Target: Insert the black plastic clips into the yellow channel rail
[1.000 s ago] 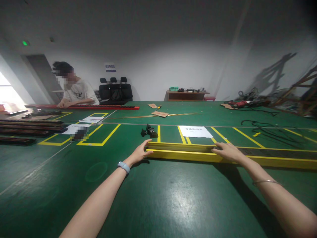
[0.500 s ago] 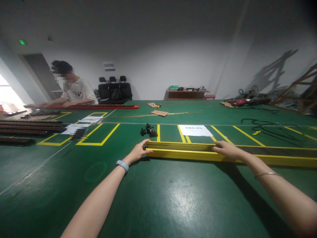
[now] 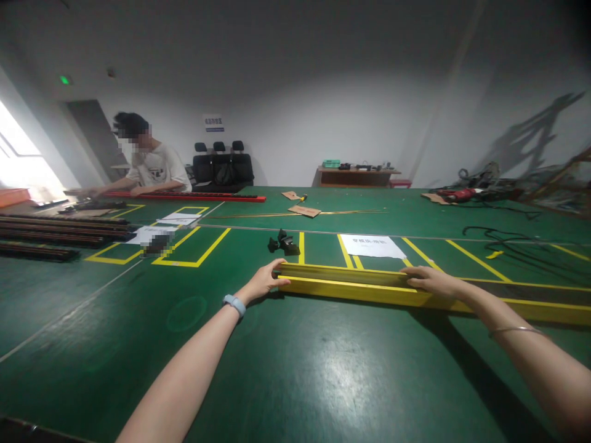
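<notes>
A long yellow U-shaped channel (image 3: 346,290) lies across the green table (image 3: 295,369), its trough facing up and its right part running out of view. My left hand (image 3: 264,280) wears a pale blue wristband and is closed round the channel's left end, thumb on the near side. My right hand (image 3: 431,282) grips the channel further right, fingers reaching over into the trough; a thin bangle circles that wrist. Some fingertips are hidden by the channel. Just beyond its left end sit small black parts (image 3: 284,242).
Behind the channel lie a printed white sheet (image 3: 372,246) and yellow tape lines. Dark bars (image 3: 64,229) are stacked at left. Across the table a person (image 3: 159,166) leans over a red bar (image 3: 207,197). Black cables (image 3: 503,237) and a red tool (image 3: 464,195) lie at right.
My view has turned slightly left, so most things appear further right. Both hands keep their hold on the yellow channel, with little other movement.
</notes>
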Demonstrator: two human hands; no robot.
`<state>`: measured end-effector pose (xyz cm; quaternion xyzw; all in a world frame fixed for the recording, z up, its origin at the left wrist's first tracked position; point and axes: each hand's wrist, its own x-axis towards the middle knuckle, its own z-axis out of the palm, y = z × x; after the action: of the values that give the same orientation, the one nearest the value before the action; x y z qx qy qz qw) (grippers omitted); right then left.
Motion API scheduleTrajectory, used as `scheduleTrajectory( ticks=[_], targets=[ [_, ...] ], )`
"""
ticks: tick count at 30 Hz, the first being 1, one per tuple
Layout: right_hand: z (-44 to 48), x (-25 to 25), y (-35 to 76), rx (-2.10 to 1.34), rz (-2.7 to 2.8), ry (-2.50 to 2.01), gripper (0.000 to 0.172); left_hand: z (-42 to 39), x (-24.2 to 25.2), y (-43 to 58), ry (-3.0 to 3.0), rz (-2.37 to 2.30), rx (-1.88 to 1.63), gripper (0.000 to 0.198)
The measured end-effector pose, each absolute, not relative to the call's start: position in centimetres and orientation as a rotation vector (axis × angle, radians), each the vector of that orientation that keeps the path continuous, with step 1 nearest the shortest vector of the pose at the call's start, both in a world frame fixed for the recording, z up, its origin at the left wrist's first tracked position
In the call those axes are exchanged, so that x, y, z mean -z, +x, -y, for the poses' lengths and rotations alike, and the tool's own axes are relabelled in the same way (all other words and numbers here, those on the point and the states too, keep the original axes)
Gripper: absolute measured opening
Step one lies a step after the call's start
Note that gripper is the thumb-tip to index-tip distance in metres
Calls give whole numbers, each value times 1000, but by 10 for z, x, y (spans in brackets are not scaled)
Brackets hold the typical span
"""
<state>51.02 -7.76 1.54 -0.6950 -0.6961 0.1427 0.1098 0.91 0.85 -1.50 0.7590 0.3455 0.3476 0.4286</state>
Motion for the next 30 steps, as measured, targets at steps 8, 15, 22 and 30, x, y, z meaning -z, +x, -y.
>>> scheduleTrajectory(
  ticks=[8,15,22,30],
  targets=[
    [72,-15,516,-611,2082,-1930,59,-7,13,9,1893,-844,-858,68],
    [71,-18,511,-583,2070,-1961,57,-2,9,12,1933,-853,-875,63],
    [51,-32,396,-245,2109,-1781,39,0,9,18,1952,-851,-879,61],
    [-29,-27,229,-275,2208,-1585,40,-3,10,15,1935,-856,-856,72]
  ],
)
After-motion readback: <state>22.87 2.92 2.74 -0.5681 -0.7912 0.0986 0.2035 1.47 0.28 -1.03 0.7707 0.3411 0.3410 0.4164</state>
